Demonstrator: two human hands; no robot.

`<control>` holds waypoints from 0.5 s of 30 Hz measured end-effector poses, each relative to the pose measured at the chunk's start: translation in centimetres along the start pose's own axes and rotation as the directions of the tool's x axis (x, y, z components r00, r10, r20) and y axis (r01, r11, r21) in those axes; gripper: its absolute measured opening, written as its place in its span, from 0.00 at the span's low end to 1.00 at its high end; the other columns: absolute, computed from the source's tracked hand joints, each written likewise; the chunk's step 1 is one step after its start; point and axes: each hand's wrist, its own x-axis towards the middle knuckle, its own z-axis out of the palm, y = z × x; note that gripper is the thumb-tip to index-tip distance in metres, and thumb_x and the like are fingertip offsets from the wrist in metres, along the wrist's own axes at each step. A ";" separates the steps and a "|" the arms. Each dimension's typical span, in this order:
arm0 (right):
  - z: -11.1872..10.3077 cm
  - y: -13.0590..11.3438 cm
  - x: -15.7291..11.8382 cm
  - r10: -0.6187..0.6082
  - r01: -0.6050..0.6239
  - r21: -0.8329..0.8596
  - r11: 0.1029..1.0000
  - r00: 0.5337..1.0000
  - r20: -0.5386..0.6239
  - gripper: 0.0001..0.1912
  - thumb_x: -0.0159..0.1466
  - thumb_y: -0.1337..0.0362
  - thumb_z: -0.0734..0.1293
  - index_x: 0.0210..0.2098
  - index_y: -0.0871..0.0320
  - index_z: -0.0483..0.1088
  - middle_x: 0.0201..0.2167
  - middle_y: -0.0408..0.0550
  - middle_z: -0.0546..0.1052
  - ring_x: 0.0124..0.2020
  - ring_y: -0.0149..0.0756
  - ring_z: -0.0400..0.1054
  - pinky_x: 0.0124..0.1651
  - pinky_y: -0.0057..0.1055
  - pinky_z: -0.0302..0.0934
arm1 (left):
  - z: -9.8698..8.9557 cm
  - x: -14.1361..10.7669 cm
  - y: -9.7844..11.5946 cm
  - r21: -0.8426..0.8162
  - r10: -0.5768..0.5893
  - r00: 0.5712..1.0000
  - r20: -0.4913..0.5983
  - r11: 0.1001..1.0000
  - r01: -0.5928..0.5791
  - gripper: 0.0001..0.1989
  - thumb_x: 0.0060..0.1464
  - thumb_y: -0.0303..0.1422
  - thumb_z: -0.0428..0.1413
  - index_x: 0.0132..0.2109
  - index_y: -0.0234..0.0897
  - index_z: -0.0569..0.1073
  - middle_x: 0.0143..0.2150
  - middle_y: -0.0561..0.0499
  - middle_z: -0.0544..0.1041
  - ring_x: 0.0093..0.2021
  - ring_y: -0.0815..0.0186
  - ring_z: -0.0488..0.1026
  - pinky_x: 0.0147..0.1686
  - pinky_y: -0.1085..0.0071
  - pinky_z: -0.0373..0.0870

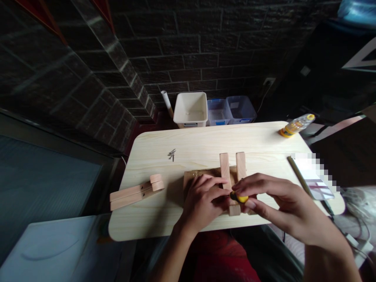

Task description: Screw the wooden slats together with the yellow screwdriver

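My right hand (pixel 273 199) pinches a yellow and black screwdriver handle (pixel 241 197) above the wooden pieces. My left hand (pixel 205 197) reaches in from the left, its fingers at the screwdriver's tip and against the left wooden strip (pixel 225 166); whether it grips anything small is hidden. A second wooden strip (pixel 241 164) lies parallel to the right, partly under my right hand. Both strips rest over a brown cardboard box (pixel 188 182). A small wooden block end (pixel 234 210) shows at the near end of the left strip.
Joined wooden strips (pixel 131 196) lie at the table's left, dark screws (pixel 172 154) behind them. A clear bottle (pixel 296 126) stands back right, a flat reflective device (pixel 314 176) nearer. Beyond the table (pixel 164 141) are a white bin (pixel 190 109) and blue-tinted bins (pixel 217 111).
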 end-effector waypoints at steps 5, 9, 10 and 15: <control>0.1 0.4 -0.1 0.003 -0.001 0.053 0.999 0.999 -0.033 0.12 0.70 0.70 0.73 0.49 0.48 0.78 0.49 0.45 0.81 0.53 0.36 0.76 0.56 0.30 0.70 | 0.0 0.0 0.0 -0.002 -0.007 1.000 0.008 1.000 0.007 0.02 0.60 0.35 0.67 0.40 0.47 0.85 0.55 0.54 0.84 0.52 0.57 0.77 0.52 0.56 0.70; 0.3 0.9 -0.4 0.025 -0.018 0.091 0.996 0.996 -0.081 0.13 0.70 0.70 0.73 0.50 0.46 0.78 0.51 0.45 0.81 0.55 0.37 0.76 0.55 0.30 0.71 | -0.1 0.1 0.1 -0.007 -0.018 1.000 0.019 1.000 0.018 0.03 0.61 0.37 0.67 0.42 0.47 0.85 0.54 0.54 0.84 0.51 0.57 0.76 0.51 0.57 0.70; 0.4 0.9 -0.4 0.041 -0.032 0.099 0.995 0.996 -0.082 0.13 0.70 0.69 0.73 0.51 0.45 0.78 0.51 0.45 0.81 0.54 0.37 0.77 0.55 0.30 0.71 | -0.1 0.1 0.1 -0.008 -0.018 1.000 0.020 1.000 0.018 0.03 0.61 0.37 0.67 0.42 0.47 0.85 0.54 0.53 0.84 0.51 0.57 0.76 0.51 0.57 0.70; 0.5 0.5 -0.2 -0.003 0.006 0.076 0.997 0.999 -0.039 0.15 0.71 0.71 0.72 0.52 0.46 0.79 0.51 0.46 0.84 0.56 0.39 0.77 0.59 0.33 0.71 | 0.0 0.1 0.0 -0.024 -0.025 0.999 0.020 0.999 0.026 0.05 0.61 0.33 0.66 0.43 0.47 0.84 0.54 0.54 0.84 0.52 0.57 0.76 0.52 0.56 0.69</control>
